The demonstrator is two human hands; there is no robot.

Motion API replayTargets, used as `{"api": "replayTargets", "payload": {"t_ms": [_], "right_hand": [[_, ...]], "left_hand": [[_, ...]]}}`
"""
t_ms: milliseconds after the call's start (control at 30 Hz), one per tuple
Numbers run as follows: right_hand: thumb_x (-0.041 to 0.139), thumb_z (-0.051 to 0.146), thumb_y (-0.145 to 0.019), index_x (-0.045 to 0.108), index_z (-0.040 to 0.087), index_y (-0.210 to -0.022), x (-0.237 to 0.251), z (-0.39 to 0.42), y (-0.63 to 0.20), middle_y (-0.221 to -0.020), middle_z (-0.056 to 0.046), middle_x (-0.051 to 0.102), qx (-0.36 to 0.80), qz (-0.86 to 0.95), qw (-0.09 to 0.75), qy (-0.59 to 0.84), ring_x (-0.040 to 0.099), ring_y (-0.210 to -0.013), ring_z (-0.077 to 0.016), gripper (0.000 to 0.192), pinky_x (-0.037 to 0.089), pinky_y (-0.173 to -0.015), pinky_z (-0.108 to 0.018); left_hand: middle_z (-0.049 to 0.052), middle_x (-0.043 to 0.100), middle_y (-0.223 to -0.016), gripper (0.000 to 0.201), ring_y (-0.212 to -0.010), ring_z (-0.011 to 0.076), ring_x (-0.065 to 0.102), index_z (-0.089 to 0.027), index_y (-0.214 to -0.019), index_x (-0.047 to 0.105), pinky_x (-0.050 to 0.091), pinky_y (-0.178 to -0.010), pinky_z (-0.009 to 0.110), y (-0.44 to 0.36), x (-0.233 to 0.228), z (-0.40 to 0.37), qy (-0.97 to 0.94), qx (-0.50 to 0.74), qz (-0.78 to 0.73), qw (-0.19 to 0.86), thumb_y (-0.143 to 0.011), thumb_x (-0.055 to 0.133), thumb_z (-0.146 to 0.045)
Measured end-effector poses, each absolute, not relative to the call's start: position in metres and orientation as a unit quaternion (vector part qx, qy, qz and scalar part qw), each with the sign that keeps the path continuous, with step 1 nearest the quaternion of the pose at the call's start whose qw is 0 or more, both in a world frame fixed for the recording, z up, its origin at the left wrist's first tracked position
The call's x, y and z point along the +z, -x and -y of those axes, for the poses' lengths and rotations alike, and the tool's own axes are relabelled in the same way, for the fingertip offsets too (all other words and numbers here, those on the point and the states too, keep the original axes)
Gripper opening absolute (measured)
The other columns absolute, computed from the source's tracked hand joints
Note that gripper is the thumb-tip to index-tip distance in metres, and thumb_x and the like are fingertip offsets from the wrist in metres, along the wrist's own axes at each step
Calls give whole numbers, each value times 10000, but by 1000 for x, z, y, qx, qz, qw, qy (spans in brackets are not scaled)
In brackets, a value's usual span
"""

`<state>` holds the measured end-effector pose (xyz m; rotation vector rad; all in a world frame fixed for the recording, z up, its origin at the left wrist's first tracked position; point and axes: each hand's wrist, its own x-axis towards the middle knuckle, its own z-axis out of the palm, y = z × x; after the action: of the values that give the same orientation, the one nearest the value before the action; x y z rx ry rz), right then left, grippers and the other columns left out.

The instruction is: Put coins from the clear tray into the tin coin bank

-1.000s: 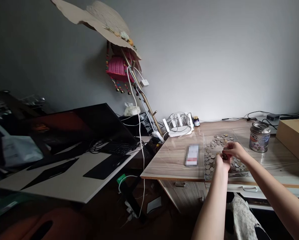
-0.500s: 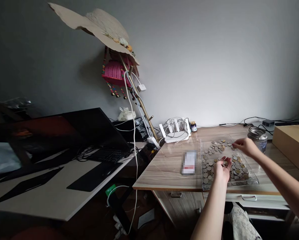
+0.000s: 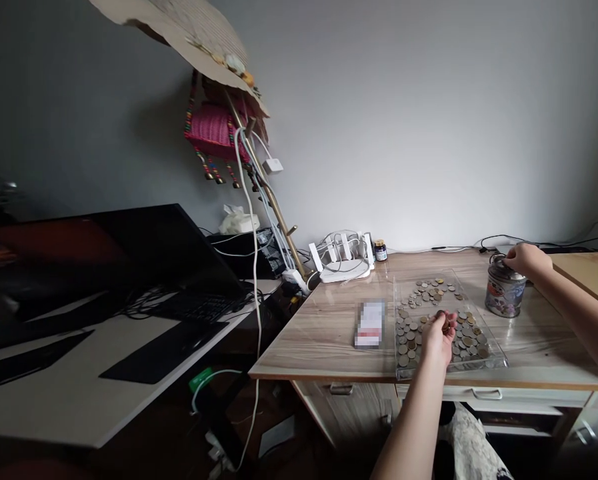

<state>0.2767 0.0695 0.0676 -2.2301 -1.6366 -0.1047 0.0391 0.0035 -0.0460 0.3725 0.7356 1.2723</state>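
A clear shallow tray [image 3: 499, 360] lies on the wooden desk [image 3: 323, 333], with several coins [image 3: 429, 293] spread over it. My left hand [image 3: 436, 337] hovers palm-up above the tray's near half, cupped around a few coins. My right hand [image 3: 526, 259] rests on top of a small printed tin can [image 3: 501, 295] with a slotted lid, standing right of the tray. Whether those fingers pinch a coin is hidden.
A blurred flat card [image 3: 369, 324] lies left of the tray. A white router [image 3: 343, 257] and small dark bottle [image 3: 379, 251] sit at the wall. A cardboard box [image 3: 586, 273] is at far right. A lower white desk with a dark laptop [image 3: 129, 260] stands left.
My right hand left the left hand, travelled right across the tray and now sits on the tin can's lid. The left hand stayed over the tray with coins in it.
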Motion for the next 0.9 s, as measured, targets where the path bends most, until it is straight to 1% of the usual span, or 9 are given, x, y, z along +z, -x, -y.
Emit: {"api": "replayTargets", "payload": {"t_ms": [133, 233, 333, 433, 500, 567, 667, 800, 900], "right_hand": [[555, 242, -628, 677, 160, -718, 70, -72, -272, -857, -163, 627, -42, 566, 163, 807, 575, -753, -269, 173, 386, -559, -328], [567, 197, -616, 670, 141, -724, 71, -75, -271, -865, -190, 622, -40, 565, 140, 812, 572, -762, -289, 160, 386, -562, -340], [529, 257, -673, 658, 159, -748, 72, -71, -266, -849, -170, 629, -86, 573, 148, 801, 572, -744, -276, 178, 393, -550, -334], [456, 327, -743, 648, 194, -818, 70, -59, -246, -833, -115, 643, -123, 627, 195, 744, 576, -714, -231, 245, 404, -542, -307], [441, 344, -766, 650, 204, -842, 62, -51, -226, -823, -82, 654, -59, 693, 217, 685, 577, -672, -183, 263, 415, -536, -273], [442, 367, -777, 664, 197, -824, 49, -43, -202, -807, -65, 664, 54, 761, 216, 610, 576, -635, -150, 283, 428, -537, -247], [483, 384, -755, 686, 190, -762, 22, -37, -171, -758, -54, 672, 159, 813, 195, 524, 582, -630, -151, 281, 438, -566, -245], [540, 279, -696, 697, 183, -718, 0, -35, -151, -708, -48, 667, 157, 808, 209, 528, 580, -637, -160, 185, 426, -594, -246], [550, 289, -686, 695, 188, -687, 9, -34, -156, -704, -44, 667, 148, 798, 236, 535, 577, -630, -156, 177, 423, -587, -239]], "left_hand": [[-3, 530, -547, 95, -381, 17, 405, -102, -756, 594, 243, -356, 124, -39, -46, -4, -179, 564, -342, 730, -724, 566, -187], [-34, 476, -518, 145, -356, 7, 351, -116, -789, 603, 182, -344, 125, -39, -47, -4, -177, 554, -352, 734, -699, 589, -228], [-29, 477, -533, 160, -362, 7, 353, -110, -785, 607, 157, -341, 129, -39, -48, -4, -181, 544, -361, 736, -693, 578, -238], [-26, 479, -542, 194, -371, 10, 359, -110, -801, 613, 161, -341, 134, -38, -48, -4, -182, 547, -367, 731, -677, 590, -258], [-24, 485, -547, 233, -380, 16, 368, -119, -822, 615, 173, -343, 137, -39, -49, -5, -186, 546, -365, 730, -657, 612, -284], [-19, 491, -545, 262, -385, 23, 374, -124, -839, 614, 184, -346, 139, -40, -50, -6, -200, 544, -355, 734, -650, 620, -306], [-18, 488, -520, 232, -387, 30, 380, -121, -817, 596, 201, -352, 138, -42, -52, -7, -206, 552, -345, 731, -659, 611, -291], [3, 513, -509, 135, -392, 38, 406, -108, -768, 561, 220, -355, 132, -44, -51, -7, -192, 565, -342, 726, -689, 571, -218], [42, 561, -542, 125, -388, 50, 432, -98, -786, 558, 268, -356, 138, -44, -48, -5, -187, 549, -349, 736, -703, 545, -190]]}}
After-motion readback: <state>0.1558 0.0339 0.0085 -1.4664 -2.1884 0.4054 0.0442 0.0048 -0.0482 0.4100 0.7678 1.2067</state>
